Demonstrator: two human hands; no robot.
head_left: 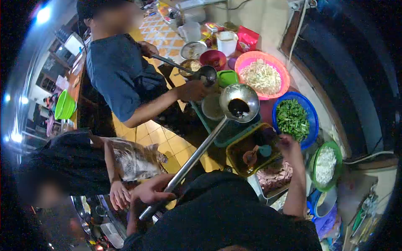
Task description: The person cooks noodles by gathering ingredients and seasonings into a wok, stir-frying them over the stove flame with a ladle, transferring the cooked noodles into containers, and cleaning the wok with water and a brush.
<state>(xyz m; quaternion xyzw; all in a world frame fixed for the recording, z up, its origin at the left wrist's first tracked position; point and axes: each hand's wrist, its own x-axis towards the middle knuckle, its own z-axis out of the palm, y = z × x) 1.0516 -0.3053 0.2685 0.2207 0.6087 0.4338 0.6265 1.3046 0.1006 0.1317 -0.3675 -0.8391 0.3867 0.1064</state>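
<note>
My left hand is closed round the lower handle of a long metal ladle. Dark liquid lies in the ladle's bowl, which hangs above the containers. Over on the right, my right hand has its fingers bent together beside the yellow-rimmed basket; what they hold, if anything, I cannot make out. That basket contains an orange scoop and a teal one. Just below my right hand is a tray of pinkish meat pieces.
A blue basin of chopped greens, a pink basin of pale shreds and a green basin of white food line the right. One person holds another ladle; a second person's hand is near my left hand.
</note>
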